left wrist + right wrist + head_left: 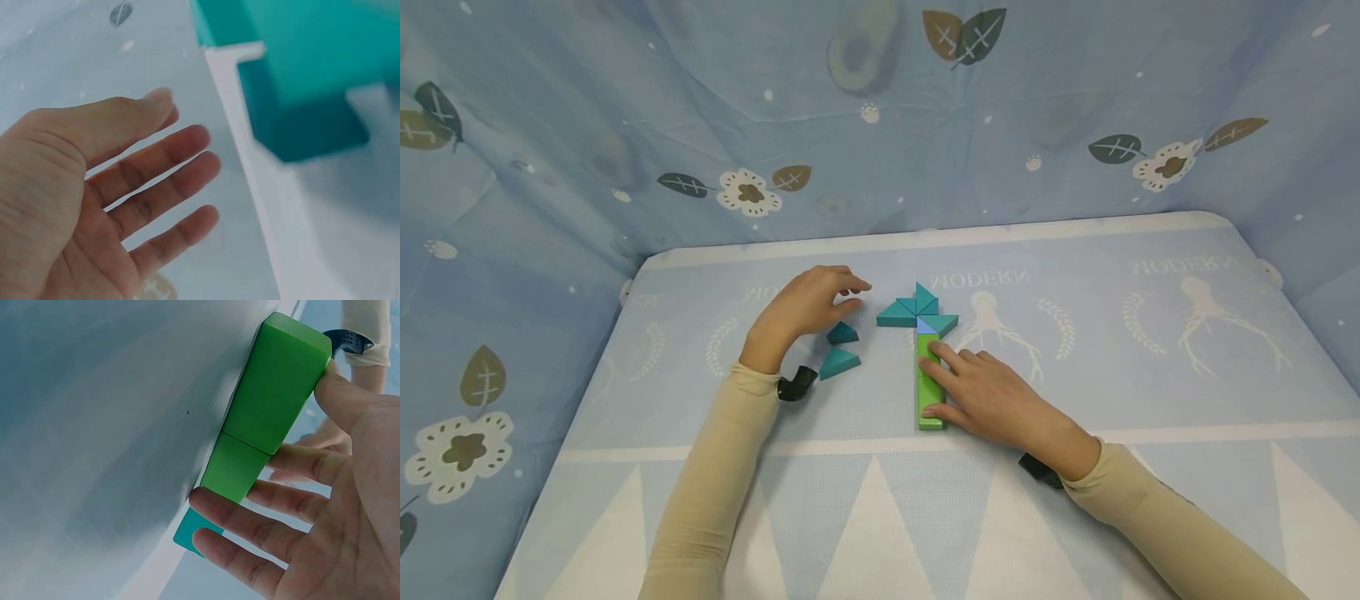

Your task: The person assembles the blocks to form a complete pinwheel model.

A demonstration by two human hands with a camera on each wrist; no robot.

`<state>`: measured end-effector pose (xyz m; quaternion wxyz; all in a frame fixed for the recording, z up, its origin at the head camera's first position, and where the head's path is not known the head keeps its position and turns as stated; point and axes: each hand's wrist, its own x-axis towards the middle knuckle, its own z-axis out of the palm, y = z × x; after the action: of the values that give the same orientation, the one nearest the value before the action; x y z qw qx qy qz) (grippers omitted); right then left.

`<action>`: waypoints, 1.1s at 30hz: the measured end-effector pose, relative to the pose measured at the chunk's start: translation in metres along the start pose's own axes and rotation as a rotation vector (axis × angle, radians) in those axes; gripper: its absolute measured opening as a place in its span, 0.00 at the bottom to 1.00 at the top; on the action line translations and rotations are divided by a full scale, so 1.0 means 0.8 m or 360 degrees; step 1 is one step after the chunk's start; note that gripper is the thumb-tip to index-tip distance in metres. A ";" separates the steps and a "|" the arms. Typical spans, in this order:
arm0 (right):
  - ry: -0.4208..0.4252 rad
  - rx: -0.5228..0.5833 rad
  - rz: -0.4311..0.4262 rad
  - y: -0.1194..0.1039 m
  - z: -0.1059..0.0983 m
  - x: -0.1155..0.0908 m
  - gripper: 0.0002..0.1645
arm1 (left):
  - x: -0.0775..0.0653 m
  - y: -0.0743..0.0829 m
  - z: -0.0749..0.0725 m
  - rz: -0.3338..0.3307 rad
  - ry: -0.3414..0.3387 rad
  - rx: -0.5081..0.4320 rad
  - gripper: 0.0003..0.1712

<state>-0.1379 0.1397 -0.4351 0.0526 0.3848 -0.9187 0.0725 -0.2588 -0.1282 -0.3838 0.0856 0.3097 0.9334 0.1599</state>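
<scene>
My right hand [988, 396] rests on a column of green blocks [929, 393], its fairly straight fingers along the top and the thumb at the near end. In the right wrist view, the thumb and fingertips touch the sides of the green blocks [269, 394]. A light blue triangle block [927, 326] caps the column's far end, with several teal triangle blocks [895, 314] fitted around it. My left hand [812, 302] hovers with loosely bent fingers and holds nothing. Below it lie a dark teal block [842, 333] and a teal triangle block [840, 362], apart from the arrangement.
A patterned light blue cloth [1075, 333] covers the table. Behind and at the sides hangs a blue curtain [820, 100] printed with leaves and flowers. A black device [797, 383] is strapped at the left wrist, another [1040, 471] at the right.
</scene>
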 end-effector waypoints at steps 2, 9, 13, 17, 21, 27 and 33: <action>-0.0003 0.0003 0.0003 0.000 0.000 0.000 0.41 | -0.004 -0.006 -0.007 -0.0026 -0.0020 -0.0034 0.18; -0.0030 0.0008 0.0018 0.000 0.001 -0.001 0.41 | -0.015 -0.021 -0.019 -0.0120 -0.0157 -0.0184 0.15; -0.0025 0.0010 0.0024 0.001 0.000 -0.001 0.41 | -0.015 -0.024 -0.016 -0.0194 -0.0313 -0.0247 0.17; -0.0019 0.0015 0.0025 0.000 0.000 -0.001 0.41 | -0.012 -0.023 -0.011 -0.0200 -0.0396 -0.0252 0.15; -0.0022 0.0027 0.0027 0.000 0.000 -0.001 0.41 | -0.010 -0.021 -0.009 -0.0214 -0.0406 -0.0212 0.12; -0.0033 0.0036 0.0026 0.000 0.000 0.000 0.42 | -0.010 -0.019 -0.009 -0.0206 -0.0386 -0.0203 0.10; -0.0034 0.0039 0.0023 -0.001 -0.002 0.000 0.41 | -0.009 -0.017 -0.004 -0.0180 -0.0365 -0.0235 0.09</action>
<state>-0.1377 0.1393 -0.4338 0.0376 0.3796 -0.9209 0.0800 -0.2613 -0.1434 -0.3848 0.2232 0.2656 0.9191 0.1867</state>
